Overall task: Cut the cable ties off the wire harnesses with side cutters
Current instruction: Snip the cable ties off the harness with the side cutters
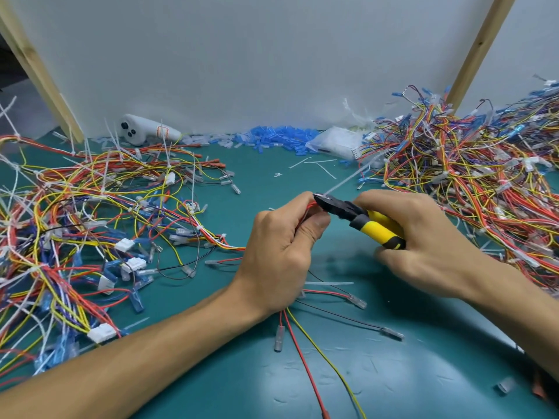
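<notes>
Fingers of the left hand (279,255) pinch a red-and-yellow wire harness (305,352) above the teal mat (423,373); right hand (423,237) grips yellow-and-black-handled side cutters (360,217), tips at a translucent white cable tie (348,179); tangled wire piles (75,225) flank both sides.

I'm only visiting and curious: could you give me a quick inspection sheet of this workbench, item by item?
Surface: teal mat with pale scuff marks near the front.
Job's things: side cutters, yellow-handled, tip at a white cable tie on the held harness.
Clutter: cut tie scraps, blue and clear sleeves along the back, a plastic bag, a white controller.
Grippers: left hand grips the held harness; right hand grips the cutters' handles.
Cables: tangled left pile and right pile of harnesses.
Surroundings: white board behind, wooden post at each side.
</notes>
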### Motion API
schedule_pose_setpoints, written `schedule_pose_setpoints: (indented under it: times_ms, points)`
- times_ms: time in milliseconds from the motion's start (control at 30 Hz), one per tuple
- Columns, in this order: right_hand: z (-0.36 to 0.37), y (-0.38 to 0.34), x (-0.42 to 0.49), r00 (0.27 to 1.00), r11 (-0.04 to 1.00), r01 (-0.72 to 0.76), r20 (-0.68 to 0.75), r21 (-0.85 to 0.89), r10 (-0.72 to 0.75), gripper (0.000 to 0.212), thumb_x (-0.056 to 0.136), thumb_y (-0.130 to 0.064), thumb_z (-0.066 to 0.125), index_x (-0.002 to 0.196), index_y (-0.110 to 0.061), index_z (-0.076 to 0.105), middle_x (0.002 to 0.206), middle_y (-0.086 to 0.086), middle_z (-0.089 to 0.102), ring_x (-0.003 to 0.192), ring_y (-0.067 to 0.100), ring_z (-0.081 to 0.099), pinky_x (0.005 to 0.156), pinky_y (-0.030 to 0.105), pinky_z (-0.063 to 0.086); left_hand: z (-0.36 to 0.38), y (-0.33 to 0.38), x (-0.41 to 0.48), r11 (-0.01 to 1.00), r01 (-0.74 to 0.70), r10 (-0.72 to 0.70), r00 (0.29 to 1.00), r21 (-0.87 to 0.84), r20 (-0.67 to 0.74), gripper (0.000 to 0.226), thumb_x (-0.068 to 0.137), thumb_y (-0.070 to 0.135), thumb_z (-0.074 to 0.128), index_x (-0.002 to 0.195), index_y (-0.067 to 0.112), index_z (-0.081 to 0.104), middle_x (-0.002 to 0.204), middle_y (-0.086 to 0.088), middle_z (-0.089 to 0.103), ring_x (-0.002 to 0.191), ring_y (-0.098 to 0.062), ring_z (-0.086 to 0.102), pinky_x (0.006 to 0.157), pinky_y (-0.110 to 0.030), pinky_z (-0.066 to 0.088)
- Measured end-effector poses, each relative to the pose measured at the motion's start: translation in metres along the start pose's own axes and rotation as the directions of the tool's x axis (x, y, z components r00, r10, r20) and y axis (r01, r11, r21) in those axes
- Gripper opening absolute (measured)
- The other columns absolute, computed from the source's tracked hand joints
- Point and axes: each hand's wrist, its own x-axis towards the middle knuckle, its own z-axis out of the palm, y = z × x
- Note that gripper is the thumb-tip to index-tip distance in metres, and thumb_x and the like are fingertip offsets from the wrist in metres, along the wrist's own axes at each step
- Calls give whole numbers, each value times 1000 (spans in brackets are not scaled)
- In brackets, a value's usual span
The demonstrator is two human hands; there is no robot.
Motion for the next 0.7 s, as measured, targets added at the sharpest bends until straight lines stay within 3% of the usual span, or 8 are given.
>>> schedule_pose_setpoints:
  times_ms: [133, 300, 467, 567, 700]
  points:
    - [-5, -2, 2, 1000, 999, -8, 29, 33, 7, 54, 60, -8, 59, 112, -22, 68, 94, 2, 60, 88, 29, 58, 76, 44, 48, -1, 0, 1, 998, -24, 23, 1000, 51, 14, 29, 103, 20, 53, 75, 29, 47, 61, -8, 39, 59, -27, 33, 54, -40, 29]
    - [-9, -5, 0, 997, 998, -33, 67, 46, 30, 73, 57, -10, 58, 128, -25, 68, 105, 1, 62, 99, 24, 61, 83, 41, 50, -1, -3, 0, 994, -48, 49, 999, 103, 0, 22, 100, 15, 56, 80, 4, 58, 60, -5, 35, 61, -26, 31, 53, -30, 24]
    - [-9, -7, 1, 998, 998, -22, 67, 52, 19, 76, 54, -7, 58, 127, -25, 69, 106, 3, 64, 99, 27, 62, 84, 48, 52, -1, -1, 1, 998, -41, 43, 999, 46, -30, 20, 96, 12, 59, 82, 1, 67, 61, -8, 35, 60, -23, 29, 54, -31, 24]
    - [-7, -4, 0, 998, 999, -20, 65, 41, 17, 73, 54, -7, 58, 124, -24, 70, 102, 2, 64, 96, 28, 62, 79, 49, 52, 0, -3, 2, 1000, 6, -7, 998, -9, -55, 29, 93, 14, 62, 67, 2, 59, 53, 4, 32, 52, -11, 26, 53, -25, 23]
    - [-7, -1, 1, 999, 1000, -22, 45, 2, 22, 59, 58, -5, 59, 113, -23, 70, 95, 1, 62, 90, 30, 59, 76, 45, 52, 0, -3, 2, 999, 30, -31, 998, -18, -45, 29, 93, 15, 64, 66, 5, 64, 50, 8, 28, 48, -8, 26, 51, -19, 20]
